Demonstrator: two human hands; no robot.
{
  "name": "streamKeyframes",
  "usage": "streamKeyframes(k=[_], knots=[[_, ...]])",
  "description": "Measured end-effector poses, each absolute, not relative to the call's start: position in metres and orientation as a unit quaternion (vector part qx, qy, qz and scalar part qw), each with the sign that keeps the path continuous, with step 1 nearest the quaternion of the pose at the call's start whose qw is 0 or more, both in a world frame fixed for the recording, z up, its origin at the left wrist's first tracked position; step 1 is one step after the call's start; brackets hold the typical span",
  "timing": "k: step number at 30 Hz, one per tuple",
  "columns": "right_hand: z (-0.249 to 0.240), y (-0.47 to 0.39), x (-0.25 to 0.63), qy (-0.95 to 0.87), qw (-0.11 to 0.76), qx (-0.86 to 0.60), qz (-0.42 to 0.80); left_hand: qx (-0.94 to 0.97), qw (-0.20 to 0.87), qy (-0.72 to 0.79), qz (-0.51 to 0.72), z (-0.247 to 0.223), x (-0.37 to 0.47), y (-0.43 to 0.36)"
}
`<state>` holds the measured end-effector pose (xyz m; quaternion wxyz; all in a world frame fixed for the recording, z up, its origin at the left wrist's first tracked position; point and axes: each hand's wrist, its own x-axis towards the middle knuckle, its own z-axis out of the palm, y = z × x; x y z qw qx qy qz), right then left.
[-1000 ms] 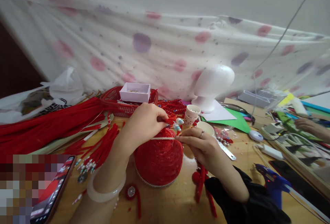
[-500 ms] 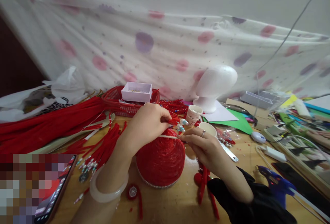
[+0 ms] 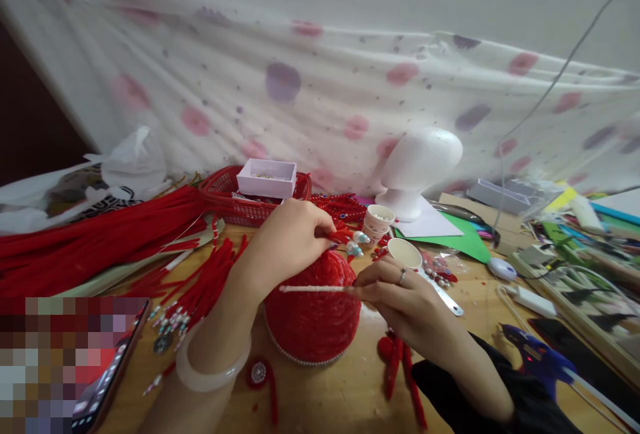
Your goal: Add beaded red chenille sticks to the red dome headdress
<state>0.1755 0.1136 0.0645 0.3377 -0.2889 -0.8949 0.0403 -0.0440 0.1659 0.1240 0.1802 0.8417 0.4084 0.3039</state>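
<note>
Got both hands over the middle of the table [image 3: 320, 407] on my feed. My left hand [image 3: 287, 244] has its fingers pinched nearly closed at the top of the red dome [image 3: 315, 327], by a red piece with pearl tips [image 3: 356, 242]; the fingers hide exactly how it's gripped. My right hand [image 3: 403, 297] is closed, thumb and fingers pinching one end of a thin white stick [image 3: 313, 289], which lies level across the front of the dome, free end pointing left.

The dome sits upright on the table between my wrists, a string of pearls round its bottom edge. Just beside it on the near left there's a red coil with a pearly centre [image 3: 258, 374], and further left a bunch of red fuzzy stems [image 3: 213, 274] plus a phone [image 3: 113, 374].

Far side: a red basket [image 3: 227, 207] carrying a white box [image 3: 267, 183], then stacked paper cups [image 3: 377, 226] and a white foam head [image 3: 420, 161]. Blue glue gun [image 3: 537, 354] is over on the near right.
</note>
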Motion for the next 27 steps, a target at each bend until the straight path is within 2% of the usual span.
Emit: streamKeyframes(k=[9, 15, 27], knots=[[0.074, 0.136, 0.176, -0.888, 0.322, -0.328, 0.015, 0.842, 0.187, 0.400, 0.309, 0.123, -0.045, 0.167], [0.072, 0.138, 0.175, -0.889, 0.305, -0.335, 0.064, 0.846, 0.183, 0.393, 0.311, 0.122, -0.044, 0.168], [0.061, 0.132, 0.175, -0.881, 0.358, -0.307, 0.026, 0.844, 0.188, 0.400, 0.302, 0.124, -0.044, 0.170]])
